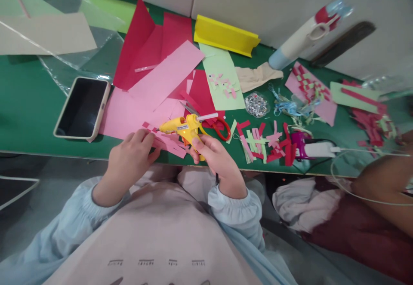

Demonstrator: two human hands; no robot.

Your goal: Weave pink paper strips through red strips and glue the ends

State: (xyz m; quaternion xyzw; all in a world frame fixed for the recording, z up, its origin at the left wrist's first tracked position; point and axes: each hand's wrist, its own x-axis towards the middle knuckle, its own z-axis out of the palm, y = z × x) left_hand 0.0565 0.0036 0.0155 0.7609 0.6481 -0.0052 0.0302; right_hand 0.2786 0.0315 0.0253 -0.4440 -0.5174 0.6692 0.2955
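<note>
In my right hand (pixel 214 156) is a yellow hot glue gun (pixel 180 126), gripped by its handle, with a clear glue stick (pixel 208 116) jutting from its back. Its nozzle points left, at a small piece of woven paper strips (pixel 150 126) in red and pink. My left hand (pixel 130 158) has its fingers bent and pressed together on that piece, partly hiding it. Loose pink strips (pixel 174 147) lie between the hands. Behind the gun are red-handled scissors (pixel 222 130), half covered by it. Pink paper (pixel 119 113) is spread under the work.
A phone (pixel 82 108) lies to the left. Rightward are a tub of googly eyes (pixel 256 104), cut strips (pixel 258 143), a purple plug adapter (pixel 298 145) with a white charger, and a co-worker's arm (pixel 383 173). Folded yellow card (pixel 226 35) and a white bottle (pixel 303 35) stand behind.
</note>
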